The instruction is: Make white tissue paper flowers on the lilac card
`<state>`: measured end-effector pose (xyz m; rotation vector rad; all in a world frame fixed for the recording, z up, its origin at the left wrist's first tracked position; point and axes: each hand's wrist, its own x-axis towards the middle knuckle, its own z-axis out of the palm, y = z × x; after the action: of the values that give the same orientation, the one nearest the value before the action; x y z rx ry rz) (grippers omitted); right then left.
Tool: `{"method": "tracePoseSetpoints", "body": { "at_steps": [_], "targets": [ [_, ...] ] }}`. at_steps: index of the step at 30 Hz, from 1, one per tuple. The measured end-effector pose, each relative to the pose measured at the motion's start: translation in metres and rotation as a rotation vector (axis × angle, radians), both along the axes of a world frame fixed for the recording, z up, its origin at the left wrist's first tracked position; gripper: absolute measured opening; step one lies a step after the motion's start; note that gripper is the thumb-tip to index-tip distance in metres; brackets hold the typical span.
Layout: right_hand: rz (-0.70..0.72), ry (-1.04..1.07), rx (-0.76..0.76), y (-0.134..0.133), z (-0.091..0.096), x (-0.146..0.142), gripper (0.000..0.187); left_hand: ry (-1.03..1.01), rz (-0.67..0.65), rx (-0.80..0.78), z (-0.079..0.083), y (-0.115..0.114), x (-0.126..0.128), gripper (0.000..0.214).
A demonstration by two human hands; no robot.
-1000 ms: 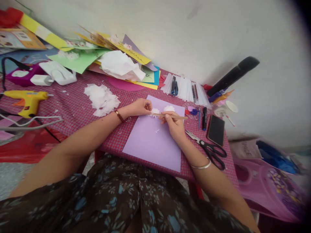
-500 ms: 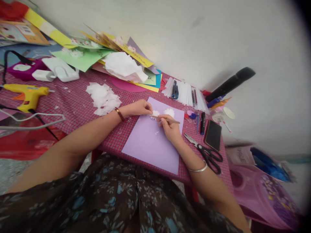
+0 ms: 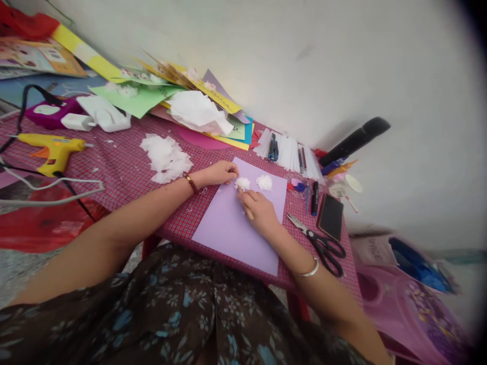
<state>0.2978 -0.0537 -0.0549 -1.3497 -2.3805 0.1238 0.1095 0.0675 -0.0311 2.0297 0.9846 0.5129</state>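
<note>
At the bottom of the frame lies the wearer's dark floral garment (image 3: pixel 182 309). Just beyond it, a light purple sheet (image 3: pixel 232 233) fills the middle of the frame, on a red-checked cloth (image 3: pixel 117 167). To its right, in the lower right, black-handled scissors (image 3: pixel 326 248) lie with their blades pointing up and left, near a dark phone (image 3: pixel 330 216).

Over the sheet, right of centre, the right hand (image 3: pixel 257 209) is curled around a wooden stick (image 3: pixel 249 212), its fingers closed and its fingertips at the lower edge of a white paper puff (image 3: pixel 242 183); whether they touch it is unclear. That puff sits on the upper part of the sheet, with a second puff (image 3: pixel 264 182) on the sheet to its right. The left hand (image 3: pixel 222 173) is just beside the first puff, at the sheet's upper left edge, its fingers bent in together; I cannot tell whether they pinch anything.

Left of that hand is a heap of white scraps (image 3: pixel 166 158), and at the left edge a yellow glue gun (image 3: pixel 53 152). Farther back, white sticks (image 3: pixel 288 153) lie right of centre with a box cutter (image 3: pixel 273 147) on them. In the upper left, crumpled white paper (image 3: pixel 198 110) rests on coloured sheets (image 3: pixel 137 99) beside the pale wall (image 3: pixel 285 66).
</note>
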Motion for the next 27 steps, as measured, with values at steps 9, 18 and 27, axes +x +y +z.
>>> {"method": "tracePoseSetpoints", "body": {
  "at_steps": [9,18,27],
  "targets": [
    [-0.262,1.062,-0.266,0.012,-0.006,0.014,0.027,-0.021,0.003,-0.012,-0.001,0.003,0.001,0.018],
    [-0.283,1.048,-0.357,0.012,-0.008,0.018,0.035,0.099,-0.230,0.384,0.016,-0.064,-0.052,0.020],
    [-0.283,1.020,-0.333,0.014,-0.010,0.018,0.031,0.309,0.681,0.600,0.023,-0.035,-0.154,0.018]
  ]
}}
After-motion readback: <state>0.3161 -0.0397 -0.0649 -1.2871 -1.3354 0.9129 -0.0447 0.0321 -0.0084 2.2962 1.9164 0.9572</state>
